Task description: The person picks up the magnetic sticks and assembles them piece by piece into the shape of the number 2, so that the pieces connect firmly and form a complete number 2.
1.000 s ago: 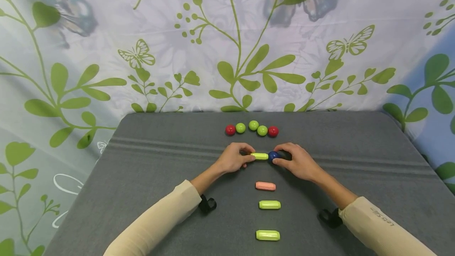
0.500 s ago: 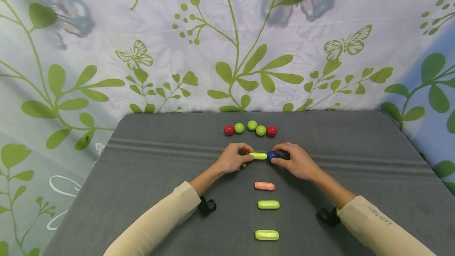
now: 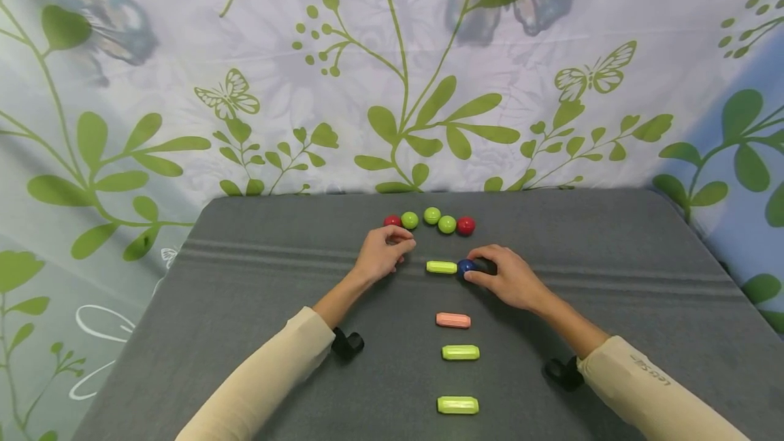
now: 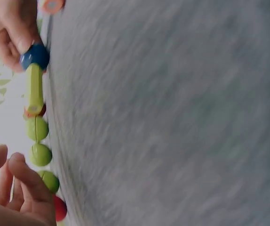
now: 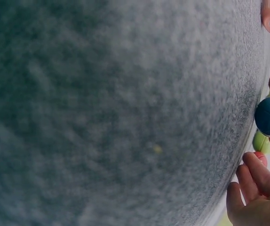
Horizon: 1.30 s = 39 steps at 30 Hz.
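In the head view, a person's right hand [image 3: 511, 278] is pinching a blue ball [image 3: 465, 267] between thumb and fingertips, a dark piece [image 3: 486, 265] showing behind it, while a yellow-green rod [image 3: 441, 267] is jutting toward the left hand [image 3: 381, 254]. One joint appears done; most seems left, with a coral rod [image 3: 453, 320] and two matching green rods [image 3: 461, 352] lying on the person's side of the fingers and five loose balls [image 3: 447, 224] sitting beyond them. In the left wrist view, thumb and forefinger are standing slightly apart, holding nothing. In the right wrist view, fingers are clamping the ball, others spreading below it
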Tool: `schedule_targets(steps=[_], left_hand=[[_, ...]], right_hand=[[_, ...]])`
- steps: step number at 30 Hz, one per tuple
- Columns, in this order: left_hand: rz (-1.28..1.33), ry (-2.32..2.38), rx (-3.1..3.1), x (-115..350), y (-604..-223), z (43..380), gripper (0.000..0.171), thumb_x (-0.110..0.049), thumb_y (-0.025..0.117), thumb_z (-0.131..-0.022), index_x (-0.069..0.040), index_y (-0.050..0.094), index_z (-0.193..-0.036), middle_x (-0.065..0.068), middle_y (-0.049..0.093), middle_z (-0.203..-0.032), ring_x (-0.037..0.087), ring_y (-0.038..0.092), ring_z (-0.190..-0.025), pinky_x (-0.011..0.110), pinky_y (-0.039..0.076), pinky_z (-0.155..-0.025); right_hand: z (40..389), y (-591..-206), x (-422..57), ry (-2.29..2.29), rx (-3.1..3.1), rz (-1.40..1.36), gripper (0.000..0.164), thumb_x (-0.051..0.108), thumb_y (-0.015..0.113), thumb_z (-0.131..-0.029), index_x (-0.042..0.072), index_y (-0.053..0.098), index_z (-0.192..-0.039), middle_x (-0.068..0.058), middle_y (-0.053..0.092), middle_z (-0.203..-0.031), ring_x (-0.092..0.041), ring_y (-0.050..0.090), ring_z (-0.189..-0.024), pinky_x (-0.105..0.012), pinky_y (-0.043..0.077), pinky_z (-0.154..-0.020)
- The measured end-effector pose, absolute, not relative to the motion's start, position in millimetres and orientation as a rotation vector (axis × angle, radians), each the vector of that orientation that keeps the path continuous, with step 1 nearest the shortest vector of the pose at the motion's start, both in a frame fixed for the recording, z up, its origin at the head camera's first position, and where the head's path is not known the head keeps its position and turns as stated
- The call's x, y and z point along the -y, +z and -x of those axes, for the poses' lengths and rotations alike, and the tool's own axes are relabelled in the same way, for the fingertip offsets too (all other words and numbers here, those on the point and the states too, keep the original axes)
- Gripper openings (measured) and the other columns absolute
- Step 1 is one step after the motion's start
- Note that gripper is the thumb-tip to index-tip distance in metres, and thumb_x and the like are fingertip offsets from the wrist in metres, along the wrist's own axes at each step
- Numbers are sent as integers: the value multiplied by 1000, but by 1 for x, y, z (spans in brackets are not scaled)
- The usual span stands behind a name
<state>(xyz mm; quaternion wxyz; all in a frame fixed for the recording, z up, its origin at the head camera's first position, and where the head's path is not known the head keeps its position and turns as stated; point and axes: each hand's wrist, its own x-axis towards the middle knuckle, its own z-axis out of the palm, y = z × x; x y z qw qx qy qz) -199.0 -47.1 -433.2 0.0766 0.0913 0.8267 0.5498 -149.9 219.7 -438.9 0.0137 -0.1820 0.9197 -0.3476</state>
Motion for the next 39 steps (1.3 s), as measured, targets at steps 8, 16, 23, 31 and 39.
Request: schedule_targets(steps=[8, 16, 23, 31, 39], left_hand=[[-27, 1658, -2778, 62, -435, 225, 23, -17, 72, -91, -4, 68, -109, 13, 61, -101, 26, 57, -88, 39, 45, -78], [-209, 1395, -2804, 73, -441, 244, 49, -17, 77, -87, -7, 61, -132, 20, 55, -131, 35, 50, -121, 49, 39, -99], [-293, 1275, -2782, 69, -443, 247, 43, -19, 77, -88, -10, 64, -127, 14, 61, -123, 31, 52, -120, 46, 40, -100], [-268, 1317, -2784, 65, -446, 246, 36, -17, 78, -87, -9, 67, -120, 14, 66, -117, 32, 56, -114, 46, 43, -95], [-235, 1345, -2764, 67, -448, 245, 38, -18, 78, -87, -9, 66, -122, 15, 66, -118, 32, 57, -111, 46, 44, -92]], right_hand=[[151, -439, -220, -1086, -2870, 594, 31, 22, 73, -92, 3, 67, -116, -15, 63, -117, -36, 56, -113, -57, 40, -95], [151, -441, -219, -1081, -2883, 595, 31, 22, 73, -91, 4, 67, -116, -14, 63, -117, -36, 56, -112, -57, 41, -94], [152, -443, -219, -1090, -2869, 605, 32, 23, 73, -92, 4, 66, -117, -14, 63, -117, -35, 56, -113, -57, 40, -95], [151, -443, -220, -1082, -2883, 592, 32, 22, 73, -92, 4, 66, -117, -15, 63, -118, -36, 55, -113, -57, 40, -95], [149, -442, -219, -1089, -2882, 591, 31, 21, 73, -92, 4, 67, -116, -14, 64, -117, -35, 56, -112, -57, 40, -94]])
